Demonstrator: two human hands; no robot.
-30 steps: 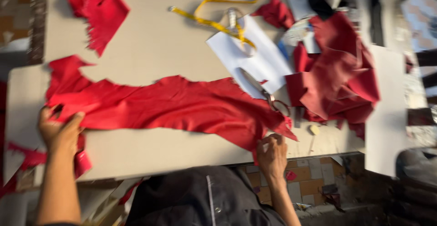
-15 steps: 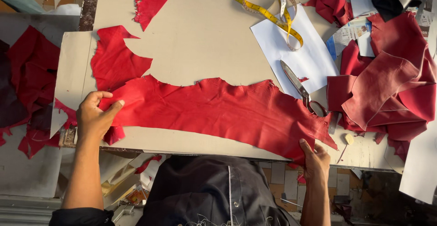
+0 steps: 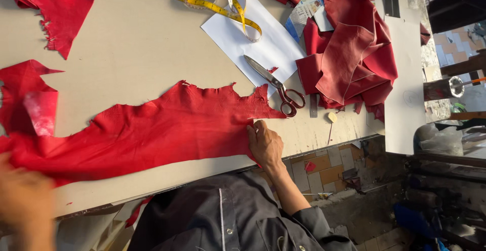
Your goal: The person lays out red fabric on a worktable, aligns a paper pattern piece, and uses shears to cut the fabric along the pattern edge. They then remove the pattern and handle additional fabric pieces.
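A long ragged-edged piece of red leather (image 3: 152, 129) lies spread across the beige table (image 3: 131, 53). My right hand (image 3: 264, 144) presses flat on its right end near the table's front edge, fingers together on the leather. My left hand (image 3: 23, 200) is blurred at the lower left, over the leather's left end; its grip cannot be made out. Scissors with dark red handles (image 3: 276, 85) lie just beyond my right hand, partly on a white paper sheet (image 3: 253, 36).
A yellow measuring tape (image 3: 212, 3) curls over the white paper. A heap of red leather pieces (image 3: 349, 58) lies at the right. Another red scrap (image 3: 48, 3) sits at the far left. A white board (image 3: 405, 69) overhangs the table's right end. Tiled floor lies below.
The view has shifted left and come closer. My right hand has moved from the leather's end edge onto its surface. My left hand has slid towards the lower left and blurred.
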